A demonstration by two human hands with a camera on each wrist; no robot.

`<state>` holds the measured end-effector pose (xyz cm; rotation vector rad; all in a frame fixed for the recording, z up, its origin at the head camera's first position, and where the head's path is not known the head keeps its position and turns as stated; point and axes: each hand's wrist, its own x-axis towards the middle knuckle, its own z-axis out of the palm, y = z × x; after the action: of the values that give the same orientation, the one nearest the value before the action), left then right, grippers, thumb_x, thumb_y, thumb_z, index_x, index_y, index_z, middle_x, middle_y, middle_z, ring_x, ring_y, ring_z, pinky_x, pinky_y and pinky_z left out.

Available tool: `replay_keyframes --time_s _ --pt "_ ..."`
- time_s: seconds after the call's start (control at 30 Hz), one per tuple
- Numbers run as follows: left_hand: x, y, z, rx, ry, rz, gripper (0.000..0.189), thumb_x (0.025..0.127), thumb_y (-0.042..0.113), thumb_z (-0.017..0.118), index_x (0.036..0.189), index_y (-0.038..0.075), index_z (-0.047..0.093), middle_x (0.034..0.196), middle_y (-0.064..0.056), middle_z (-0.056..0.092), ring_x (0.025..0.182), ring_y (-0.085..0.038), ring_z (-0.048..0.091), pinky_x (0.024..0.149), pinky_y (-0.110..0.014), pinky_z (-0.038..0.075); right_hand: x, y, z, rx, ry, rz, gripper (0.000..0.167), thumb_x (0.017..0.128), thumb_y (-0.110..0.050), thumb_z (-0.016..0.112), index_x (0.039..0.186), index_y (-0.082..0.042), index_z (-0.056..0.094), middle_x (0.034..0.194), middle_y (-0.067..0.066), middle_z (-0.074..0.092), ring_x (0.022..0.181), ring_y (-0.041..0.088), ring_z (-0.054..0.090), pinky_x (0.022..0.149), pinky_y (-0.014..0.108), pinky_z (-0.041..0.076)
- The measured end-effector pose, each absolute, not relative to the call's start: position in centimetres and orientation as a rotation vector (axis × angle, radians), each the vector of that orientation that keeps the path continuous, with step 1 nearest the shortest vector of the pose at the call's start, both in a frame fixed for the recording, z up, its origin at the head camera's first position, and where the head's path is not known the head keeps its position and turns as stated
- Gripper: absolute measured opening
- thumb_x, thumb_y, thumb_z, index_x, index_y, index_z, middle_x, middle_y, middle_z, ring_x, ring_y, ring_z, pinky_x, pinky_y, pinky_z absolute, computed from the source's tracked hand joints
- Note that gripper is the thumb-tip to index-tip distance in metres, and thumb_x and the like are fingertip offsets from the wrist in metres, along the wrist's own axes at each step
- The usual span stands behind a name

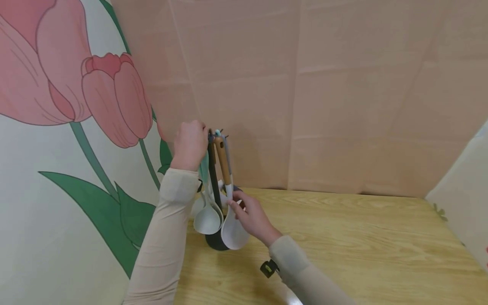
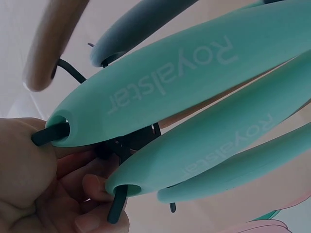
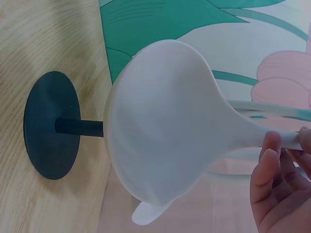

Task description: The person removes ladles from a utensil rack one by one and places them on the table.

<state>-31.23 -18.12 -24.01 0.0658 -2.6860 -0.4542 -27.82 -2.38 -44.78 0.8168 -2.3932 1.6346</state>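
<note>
White and smooth, the big spoon [image 3: 165, 116] hangs nearly upright in front of the post of a black stand [image 3: 52, 126], over the wood-grained table [image 1: 362, 237]. The right hand [image 1: 253, 215] pinches its neck, thumb and fingertips closed on it — bowl just below the pinch, handle running up toward the hooks [image 2: 117, 208]. Its long axis thus leads from one hand toward the other: right nearer the bowl, left hand [image 1: 190, 144] nearer the top. The left fingers curl in among the hooks and seem to grip the stand, though green handles [image 2: 184, 73] hide part of that hold. Whether the spoon's upper end sits on a hook, I cannot tell.
</note>
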Motion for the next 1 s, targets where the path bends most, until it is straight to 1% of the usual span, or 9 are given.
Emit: replay_keyframes --time_s 0.27,0.47,0.63,0.73,0.83,1.0 --pt "-31.2 -18.1 -24.0 0.054 -2.683 -0.467 0.032 0.106 0.025 0.048 0.116 0.006 0.072 0.096 -0.011 0.070 0.072 -0.024 0.060 0.061 -0.034 0.046 -27.4 -1.9 -45.0 0.788 -2.352 1.645 0.017 0.101 -0.018 0.059 0.114 -0.010 0.067 0.097 0.003 0.065 0.063 0.011 0.059 0.057 0.028 0.052" --pt "-31.1 -18.1 -24.0 0.065 -2.695 -0.468 0.031 0.106 0.025 0.048 0.114 0.005 0.071 0.090 -0.010 0.067 0.069 -0.023 0.059 0.059 -0.034 0.046 -27.2 -1.5 -45.3 0.797 -2.296 1.656 0.016 0.099 -0.017 0.064 0.112 -0.009 0.069 0.094 0.004 0.066 0.063 0.010 0.057 0.056 0.028 0.052" --pt "-31.1 -18.1 -24.1 0.064 -2.691 -0.481 0.031 0.106 0.025 0.049 0.113 0.005 0.071 0.088 -0.009 0.066 0.068 -0.023 0.059 0.057 -0.034 0.046 -26.9 -1.2 -45.8 0.756 -2.297 1.676 0.016 0.097 -0.018 0.066 0.110 -0.011 0.070 0.092 0.002 0.067 0.064 0.010 0.058 0.056 0.027 0.052" --pt "-31.0 -18.2 -24.1 0.058 -2.683 -0.488 0.030 0.106 0.024 0.049 0.111 0.005 0.072 0.087 -0.009 0.066 0.067 -0.023 0.059 0.057 -0.034 0.045 -26.8 -1.0 -46.0 0.728 -2.300 1.704 0.015 0.096 -0.017 0.067 0.108 -0.008 0.071 0.093 0.003 0.068 0.064 0.011 0.058 0.056 0.027 0.052" --pt "-31.1 -18.3 -24.1 0.056 -2.680 -0.485 0.031 0.106 0.025 0.048 0.112 0.006 0.072 0.088 -0.009 0.067 0.068 -0.024 0.059 0.058 -0.035 0.046 -26.7 -0.9 -46.4 0.697 -2.304 1.727 0.013 0.096 -0.016 0.068 0.106 -0.008 0.071 0.093 0.003 0.068 0.064 0.012 0.058 0.056 0.027 0.052" --pt "-31.2 -18.2 -24.1 0.041 -2.671 -0.458 0.032 0.106 0.025 0.048 0.112 0.006 0.073 0.091 -0.011 0.069 0.070 -0.025 0.060 0.061 -0.036 0.047 -26.5 -0.4 -47.2 0.668 -2.328 1.752 0.017 0.096 -0.016 0.068 0.107 -0.004 0.071 0.091 0.004 0.066 0.065 0.013 0.059 0.057 0.027 0.054"
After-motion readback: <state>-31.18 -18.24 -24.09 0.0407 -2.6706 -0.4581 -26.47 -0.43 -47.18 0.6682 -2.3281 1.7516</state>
